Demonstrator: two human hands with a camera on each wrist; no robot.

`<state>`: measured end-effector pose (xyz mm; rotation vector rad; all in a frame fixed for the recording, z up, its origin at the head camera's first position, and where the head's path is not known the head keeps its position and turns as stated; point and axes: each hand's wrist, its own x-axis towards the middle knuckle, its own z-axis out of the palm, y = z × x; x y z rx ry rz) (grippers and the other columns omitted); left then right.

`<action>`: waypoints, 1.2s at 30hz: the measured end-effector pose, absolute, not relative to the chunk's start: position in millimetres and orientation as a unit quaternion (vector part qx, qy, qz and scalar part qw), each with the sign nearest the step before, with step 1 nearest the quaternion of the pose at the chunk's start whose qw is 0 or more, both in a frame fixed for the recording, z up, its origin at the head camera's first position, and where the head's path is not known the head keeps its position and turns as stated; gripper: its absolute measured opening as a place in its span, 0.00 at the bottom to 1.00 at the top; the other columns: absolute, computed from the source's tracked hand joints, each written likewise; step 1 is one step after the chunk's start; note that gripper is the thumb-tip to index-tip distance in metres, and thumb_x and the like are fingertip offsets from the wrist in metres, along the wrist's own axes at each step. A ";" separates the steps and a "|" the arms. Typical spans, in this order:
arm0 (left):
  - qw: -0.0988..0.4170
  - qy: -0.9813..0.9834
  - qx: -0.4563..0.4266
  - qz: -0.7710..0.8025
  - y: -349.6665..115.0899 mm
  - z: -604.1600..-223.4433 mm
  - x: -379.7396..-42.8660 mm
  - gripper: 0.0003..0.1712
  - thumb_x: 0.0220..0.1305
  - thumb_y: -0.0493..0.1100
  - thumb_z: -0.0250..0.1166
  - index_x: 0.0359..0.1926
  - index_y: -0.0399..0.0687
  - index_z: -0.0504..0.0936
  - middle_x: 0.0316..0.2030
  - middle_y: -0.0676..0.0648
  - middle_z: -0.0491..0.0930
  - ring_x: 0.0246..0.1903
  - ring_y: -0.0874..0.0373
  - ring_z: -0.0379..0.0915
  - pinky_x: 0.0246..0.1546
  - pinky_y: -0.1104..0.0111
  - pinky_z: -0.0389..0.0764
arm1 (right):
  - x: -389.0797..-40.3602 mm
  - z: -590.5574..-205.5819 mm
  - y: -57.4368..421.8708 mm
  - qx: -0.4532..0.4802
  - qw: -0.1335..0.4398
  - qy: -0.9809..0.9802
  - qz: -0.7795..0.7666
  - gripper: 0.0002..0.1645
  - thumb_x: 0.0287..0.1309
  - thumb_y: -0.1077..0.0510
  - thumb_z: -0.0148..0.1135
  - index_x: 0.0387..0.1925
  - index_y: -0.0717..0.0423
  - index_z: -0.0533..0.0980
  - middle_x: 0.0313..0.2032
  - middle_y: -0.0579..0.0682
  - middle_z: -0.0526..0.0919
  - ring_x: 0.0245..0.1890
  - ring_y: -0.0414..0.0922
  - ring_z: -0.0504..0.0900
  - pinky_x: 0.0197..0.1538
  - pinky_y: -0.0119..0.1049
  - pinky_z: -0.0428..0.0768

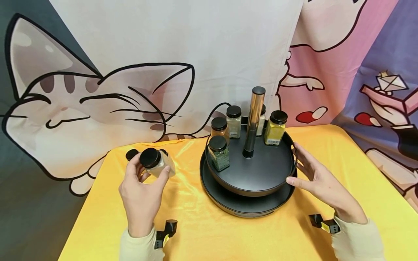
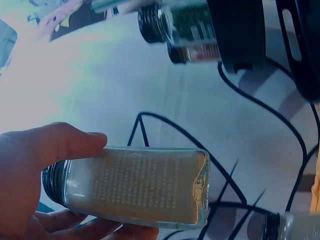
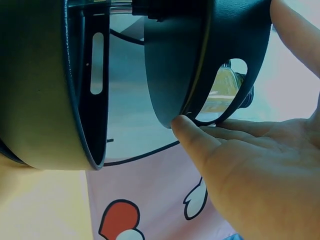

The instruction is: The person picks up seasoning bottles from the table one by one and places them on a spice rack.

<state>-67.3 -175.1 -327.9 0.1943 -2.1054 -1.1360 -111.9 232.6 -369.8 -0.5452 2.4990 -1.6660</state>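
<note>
My left hand (image 1: 142,197) holds a square glass spice jar (image 2: 135,185) with a black lid and pale contents, thumb on one side and fingers on the other. The jar is tilted and raised left of a black two-tier round rack. My right hand (image 1: 321,183) touches the right side of the rack's upper tray (image 1: 261,177), fingers fairly straight along the outer wall and thumb at the front. On that tray stand a green herb jar (image 1: 219,157), an orange jar (image 1: 220,130), a pale jar (image 1: 234,125) and a yellow jar (image 1: 275,130). The central post partly hides another jar (image 1: 261,123).
Behind the left hand, black lids (image 1: 132,154) of other jars show on the yellow tablecloth (image 1: 186,232). The lower tray (image 1: 217,197) juts out beneath the upper one. A bronze and black post (image 1: 254,119) rises from the rack. A printed cat curtain (image 1: 212,36) hangs behind.
</note>
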 end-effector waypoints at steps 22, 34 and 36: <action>0.370 -0.798 -0.059 -0.472 -136.2 -325.3 -62.2 0.34 0.41 0.39 0.76 0.54 0.49 0.76 0.50 0.52 0.72 0.45 0.59 0.74 0.42 0.75 0.77 | -110.7 -366.8 227.8 -0.165 0.044 0.830 -0.532 0.59 0.50 0.62 0.68 0.72 0.38 0.39 0.72 0.49 0.44 0.70 0.50 0.45 0.57 0.13 0.59; 0.372 -0.767 -0.139 -0.504 -114.7 -329.0 -64.1 0.34 0.43 0.38 0.75 0.55 0.45 0.75 0.49 0.47 0.74 0.44 0.54 0.73 0.39 0.72 0.79 | -110.5 -367.9 227.6 -0.165 0.042 0.834 -0.525 0.60 0.50 0.61 0.68 0.73 0.46 0.38 0.71 0.50 0.44 0.70 0.50 0.45 0.56 0.13 0.59; 0.371 -0.762 -0.151 -0.509 -110.7 -330.6 -64.3 0.34 0.43 0.38 0.75 0.55 0.44 0.75 0.50 0.46 0.74 0.44 0.53 0.73 0.39 0.73 0.79 | -110.3 -368.0 227.4 -0.164 0.042 0.834 -0.524 0.60 0.50 0.61 0.68 0.73 0.46 0.38 0.71 0.50 0.44 0.70 0.49 0.45 0.56 0.13 0.59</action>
